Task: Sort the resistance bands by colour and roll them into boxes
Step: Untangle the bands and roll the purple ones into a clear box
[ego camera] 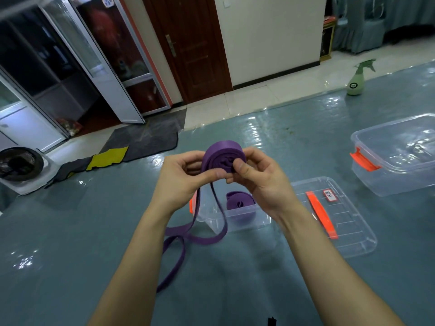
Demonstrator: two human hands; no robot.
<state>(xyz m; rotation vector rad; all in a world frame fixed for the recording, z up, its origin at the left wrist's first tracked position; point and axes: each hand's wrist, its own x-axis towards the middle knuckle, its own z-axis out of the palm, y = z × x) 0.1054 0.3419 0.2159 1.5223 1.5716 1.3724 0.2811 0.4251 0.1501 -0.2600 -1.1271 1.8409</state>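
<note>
Partly, left hand [183, 182] and right hand [261, 180] cover the purple band [223, 151] roll.

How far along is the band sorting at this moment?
Done: one rolled purple band lies in the near clear box. In hand: the left hand and right hand grip a half-rolled second band. Left: its loose tail, trailing on the table, must be wound, then boxed.

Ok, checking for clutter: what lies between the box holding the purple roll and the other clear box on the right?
Head view: a clear lid with an orange handle and small label lies flat between the near box and the right-hand box.
</note>
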